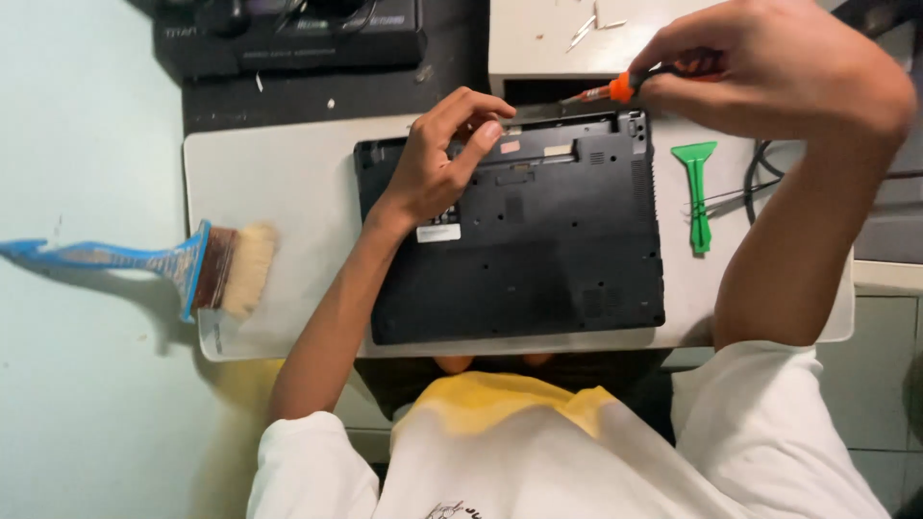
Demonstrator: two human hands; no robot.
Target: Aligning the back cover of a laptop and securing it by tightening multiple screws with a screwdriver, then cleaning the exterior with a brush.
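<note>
A: Nearest us, the matte black plastic laptop base lies underside up on the pale grey rectangular worktop, long axis running left to right, its open battery bay on the far edge.

B: And the left hand?

A: Resting on that base, fingertips pinching at the bay's rim, seemingly to steady it.

B: Off to the sides?

A: A blue-handled brush with pale bristles left, a flat green plastic pry tool right, both within reach.

B: Farthest out?

A: The right hand, its grip closed on an orange-collared screwdriver, tip pointing left towards the bay.
</note>
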